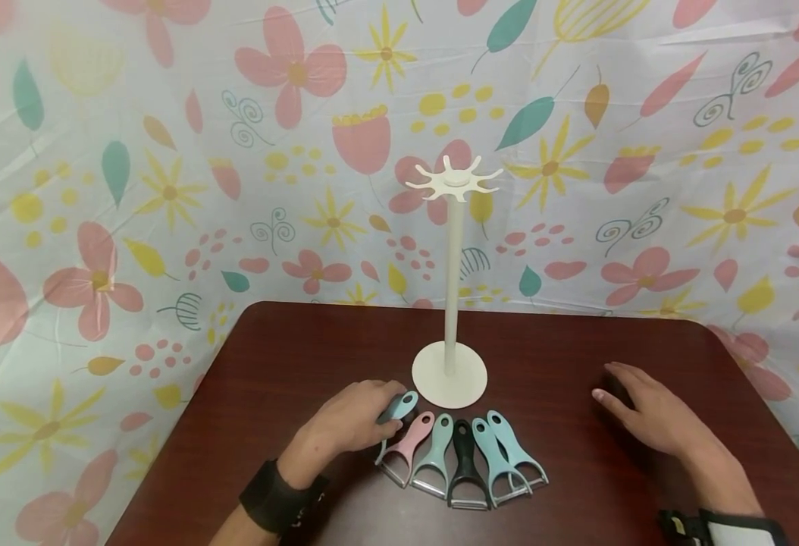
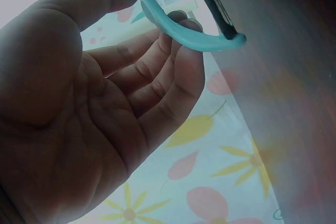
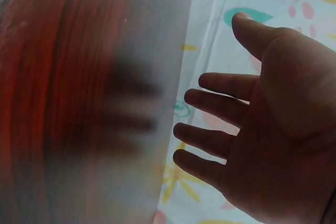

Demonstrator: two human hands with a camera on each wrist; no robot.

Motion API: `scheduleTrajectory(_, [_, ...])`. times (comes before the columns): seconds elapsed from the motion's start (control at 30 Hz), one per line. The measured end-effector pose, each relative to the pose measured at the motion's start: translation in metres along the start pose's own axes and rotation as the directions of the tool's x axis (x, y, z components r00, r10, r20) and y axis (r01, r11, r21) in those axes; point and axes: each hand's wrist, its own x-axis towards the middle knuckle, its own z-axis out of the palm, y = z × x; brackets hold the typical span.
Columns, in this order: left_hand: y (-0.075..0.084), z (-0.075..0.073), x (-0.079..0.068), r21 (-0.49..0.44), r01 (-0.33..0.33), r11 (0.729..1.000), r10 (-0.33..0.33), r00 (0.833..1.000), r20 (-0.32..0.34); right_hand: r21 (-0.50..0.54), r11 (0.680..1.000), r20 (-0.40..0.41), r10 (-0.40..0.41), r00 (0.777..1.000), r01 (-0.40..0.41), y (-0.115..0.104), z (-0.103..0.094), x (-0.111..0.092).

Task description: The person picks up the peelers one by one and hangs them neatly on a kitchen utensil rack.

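My left hand (image 1: pixel 357 417) pinches a light blue peeler (image 1: pixel 405 404) at the left end of a fanned row. In the left wrist view, thumb and fingertips meet the curved blue frame of that peeler (image 2: pixel 197 41), near its metal blade. To its right lie a pink peeler (image 1: pixel 416 434), a pale blue-green peeler (image 1: pixel 442 434), a black peeler (image 1: pixel 464 447) and two more light blue peelers, the outermost peeler (image 1: pixel 505 432) overlapping its neighbour. Over the table's right side, my right hand (image 1: pixel 659 417) holds nothing, its fingers extended and spread in the right wrist view.
A cream stand (image 1: pixel 452 280) rises behind the peelers on a round base (image 1: pixel 433 375), topped by a ring of curved hooks (image 1: pixel 455 180). The dark red-brown table (image 1: pixel 331 341) backs onto a flower-printed cloth (image 1: pixel 188 189).
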Motion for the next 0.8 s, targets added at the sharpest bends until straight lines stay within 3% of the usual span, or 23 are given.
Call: scheduleTrajectory(0.8, [0.010,-0.021,0.002,-0.061,-0.031,0.998,0.026,0.996,-0.090,0.038,0.986,-0.042,-0.162,0.986,0.163,-0.047,0.020,0.029])
